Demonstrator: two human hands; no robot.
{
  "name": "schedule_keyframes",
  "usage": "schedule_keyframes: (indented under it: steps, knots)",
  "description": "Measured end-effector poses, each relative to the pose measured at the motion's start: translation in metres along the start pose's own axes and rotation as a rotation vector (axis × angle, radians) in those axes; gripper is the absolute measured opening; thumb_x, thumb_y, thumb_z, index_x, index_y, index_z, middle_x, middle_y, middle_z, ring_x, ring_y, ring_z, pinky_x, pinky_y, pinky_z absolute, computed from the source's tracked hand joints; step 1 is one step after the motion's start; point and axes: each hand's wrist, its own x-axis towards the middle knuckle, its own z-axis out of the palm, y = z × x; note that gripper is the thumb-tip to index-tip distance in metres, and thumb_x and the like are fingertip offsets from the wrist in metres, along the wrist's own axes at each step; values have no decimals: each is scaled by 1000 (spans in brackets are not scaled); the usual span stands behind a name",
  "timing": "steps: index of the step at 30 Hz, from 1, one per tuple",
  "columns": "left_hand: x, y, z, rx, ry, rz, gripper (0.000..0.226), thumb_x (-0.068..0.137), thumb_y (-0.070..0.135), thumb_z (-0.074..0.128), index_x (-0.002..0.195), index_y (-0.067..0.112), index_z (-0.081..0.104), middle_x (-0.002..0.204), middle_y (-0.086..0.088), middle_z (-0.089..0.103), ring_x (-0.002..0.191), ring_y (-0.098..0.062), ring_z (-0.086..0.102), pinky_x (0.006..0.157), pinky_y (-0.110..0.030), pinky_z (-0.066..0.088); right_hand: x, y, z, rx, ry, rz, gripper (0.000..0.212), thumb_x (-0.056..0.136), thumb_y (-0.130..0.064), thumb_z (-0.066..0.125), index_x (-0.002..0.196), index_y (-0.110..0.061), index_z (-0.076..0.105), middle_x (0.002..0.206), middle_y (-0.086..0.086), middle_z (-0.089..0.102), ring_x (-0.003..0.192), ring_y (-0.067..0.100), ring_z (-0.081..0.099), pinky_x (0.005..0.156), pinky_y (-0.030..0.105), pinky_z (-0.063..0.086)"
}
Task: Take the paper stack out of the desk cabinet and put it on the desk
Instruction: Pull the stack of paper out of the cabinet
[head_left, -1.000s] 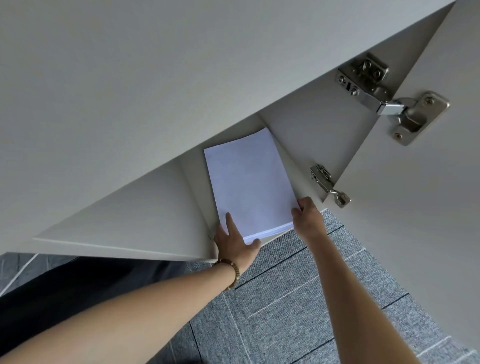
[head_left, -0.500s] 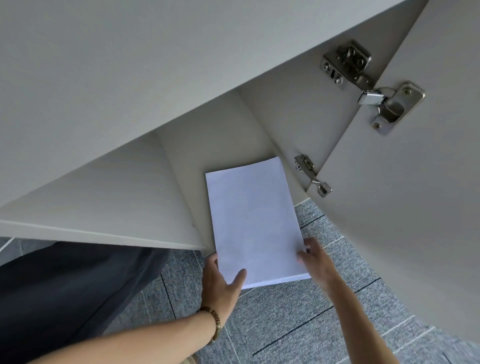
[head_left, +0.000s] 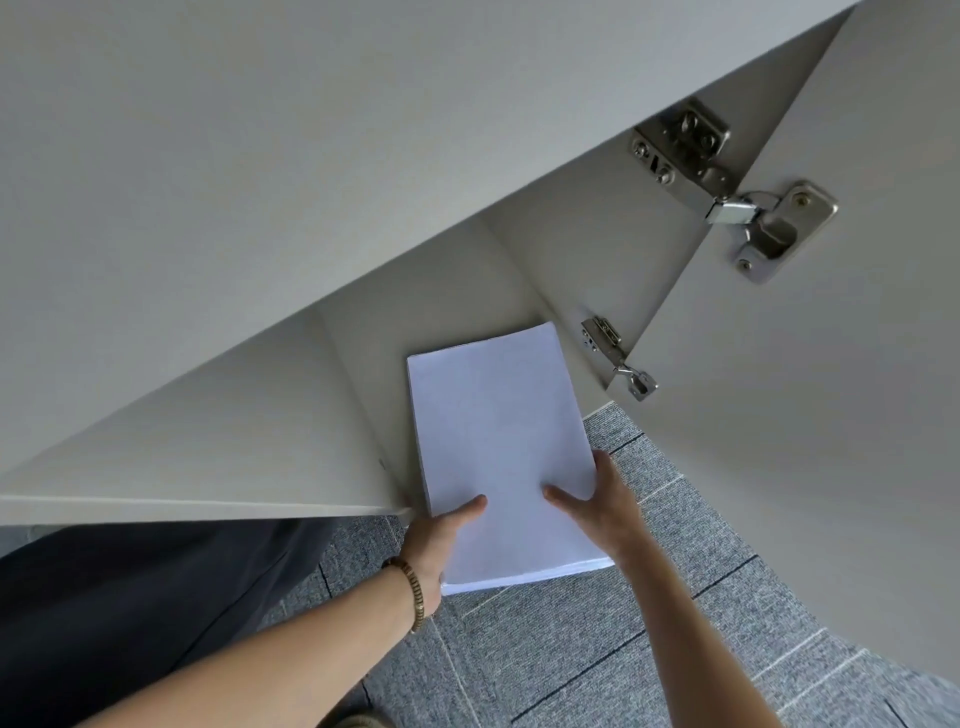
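A white paper stack (head_left: 498, 447) sticks halfway out of the open desk cabinet (head_left: 447, 312), its near end over the carpet. My left hand (head_left: 436, 540) grips the stack's near left corner, thumb on top. My right hand (head_left: 602, 504) holds the right edge, thumb lying across the top sheet. The far end of the stack is still inside the cabinet mouth. The grey desk top (head_left: 234, 156) fills the upper left of the view.
The cabinet door (head_left: 810, 415) stands open on the right, hung on two metal hinges (head_left: 748, 208). Grey carpet tiles (head_left: 597, 649) cover the floor below. My dark trouser leg (head_left: 130, 597) is at the lower left under the cabinet's side panel.
Both hands have drawn the paper stack out of the cabinet toward me. My thumbs have shifted further onto the top sheet.
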Motion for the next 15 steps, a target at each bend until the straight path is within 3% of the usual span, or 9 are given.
schedule_keyframes:
  steps: [2,4,6,8,12,15]
  knots:
    - [-4,1,-2,83,-15,50,37,73,17,85,107,10,73,105,-3,78,96,-21,72,86,-40,59,-5,0,0,-7,34,-14,62,71,-38,82,119,-16,50,102,0,63,92,26,62,75,35,49]
    - [-11,3,-5,160,-30,114,27,81,9,79,108,9,72,103,-3,76,89,-12,70,68,-25,56,-11,-1,0,3,50,-22,61,70,-36,83,118,-16,50,103,2,65,93,28,64,76,38,51]
    - [-18,6,-9,233,-37,183,24,85,3,73,107,11,67,100,-1,74,85,-5,67,60,-12,51,-20,-6,1,15,52,-28,60,71,-34,83,117,-16,49,102,1,65,91,27,64,72,34,47]
    - [-29,12,-11,289,-24,252,29,85,-2,71,108,13,62,100,-1,72,85,-4,66,62,-9,51,-33,-13,-1,34,60,-30,56,72,-32,83,113,-16,49,98,0,64,87,26,63,68,30,42]
    - [-58,23,-23,386,-25,327,43,80,-3,73,116,13,55,111,-4,70,98,-14,68,83,-26,54,-66,-29,-8,59,78,-41,49,72,-25,82,109,-17,50,91,-1,64,76,22,61,56,25,42]
    - [-85,38,-33,491,-27,330,40,81,6,73,115,10,52,109,-4,69,97,-17,67,81,-27,55,-99,-45,-17,83,85,-31,48,74,-23,80,110,-22,49,92,-5,62,73,8,58,54,18,41]
